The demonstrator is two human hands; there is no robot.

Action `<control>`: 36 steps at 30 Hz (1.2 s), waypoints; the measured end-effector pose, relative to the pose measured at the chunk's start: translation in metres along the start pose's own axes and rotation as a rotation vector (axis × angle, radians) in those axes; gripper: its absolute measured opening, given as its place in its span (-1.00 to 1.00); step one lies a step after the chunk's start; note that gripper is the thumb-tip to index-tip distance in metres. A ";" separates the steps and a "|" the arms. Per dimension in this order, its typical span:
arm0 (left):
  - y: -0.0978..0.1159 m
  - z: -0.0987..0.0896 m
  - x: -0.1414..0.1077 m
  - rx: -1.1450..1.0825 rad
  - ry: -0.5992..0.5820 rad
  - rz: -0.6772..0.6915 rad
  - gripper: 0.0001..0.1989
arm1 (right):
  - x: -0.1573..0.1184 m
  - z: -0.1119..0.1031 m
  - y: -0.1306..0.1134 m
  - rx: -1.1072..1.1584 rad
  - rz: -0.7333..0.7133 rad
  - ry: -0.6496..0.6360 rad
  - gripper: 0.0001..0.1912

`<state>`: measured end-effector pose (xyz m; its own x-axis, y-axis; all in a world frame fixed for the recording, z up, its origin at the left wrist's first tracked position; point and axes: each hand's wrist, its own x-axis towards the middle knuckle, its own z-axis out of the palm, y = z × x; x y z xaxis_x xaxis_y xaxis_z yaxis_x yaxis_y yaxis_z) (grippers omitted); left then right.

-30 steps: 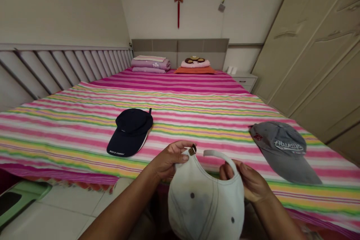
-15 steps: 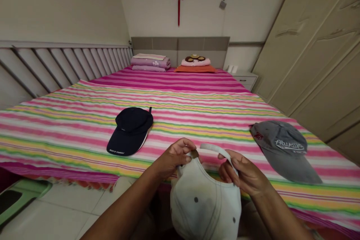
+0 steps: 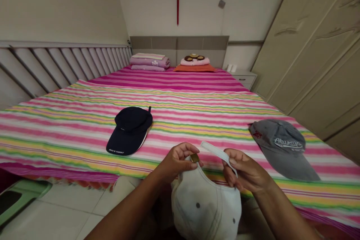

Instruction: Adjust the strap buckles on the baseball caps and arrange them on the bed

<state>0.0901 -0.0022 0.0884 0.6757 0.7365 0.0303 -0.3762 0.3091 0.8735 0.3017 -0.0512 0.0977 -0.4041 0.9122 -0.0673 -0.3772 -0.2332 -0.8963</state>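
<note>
A pale, off-white baseball cap hangs between my hands at the front edge of the bed, its back opening facing up. My left hand pinches the brass-coloured buckle at one side of the opening. On the other side, my right hand grips the cap's strap, whose free end points up and left. Strap end and buckle are apart. A navy cap lies on the bed beyond my left hand. To the right of my right hand lies a grey cap with white lettering.
A striped sheet covers the bed. Folded bedding and a pillow stack sit by the headboard. A metal rail runs along the left. A green stool stands on the floor at lower left; a wardrobe stands right.
The strap, curved over toward the buckle before, now sticks out straighter, and the buckle shows more fully in my left fingers. The cap has dipped slightly. Both other caps stay put.
</note>
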 end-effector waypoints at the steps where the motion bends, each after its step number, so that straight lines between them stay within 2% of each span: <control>1: -0.001 0.001 0.000 -0.003 0.012 0.009 -0.62 | 0.000 0.000 -0.002 -0.008 0.010 -0.009 -0.72; 8: -0.002 0.007 -0.004 -0.012 0.094 0.061 -0.66 | -0.002 0.003 -0.010 -0.001 0.028 -0.067 -0.74; 14: 0.002 0.012 -0.005 -0.084 0.076 0.129 -0.70 | -0.005 0.008 -0.020 -0.018 -0.005 -0.096 -0.73; 20: 0.009 0.023 -0.006 -0.191 0.034 0.121 -0.70 | -0.008 0.030 -0.043 -0.239 0.023 -0.053 -0.75; 26: 0.012 0.030 -0.006 -0.199 0.065 0.129 -0.67 | -0.008 0.050 -0.048 -0.420 0.059 0.100 -0.74; 36: 0.013 0.036 -0.006 -0.162 0.096 0.177 -0.67 | -0.006 0.047 -0.044 -0.392 0.030 0.104 -0.74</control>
<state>0.1039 -0.0245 0.1176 0.5297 0.8393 0.1225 -0.5849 0.2569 0.7693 0.2823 -0.0623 0.1583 -0.3162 0.9408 -0.1219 -0.0117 -0.1323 -0.9911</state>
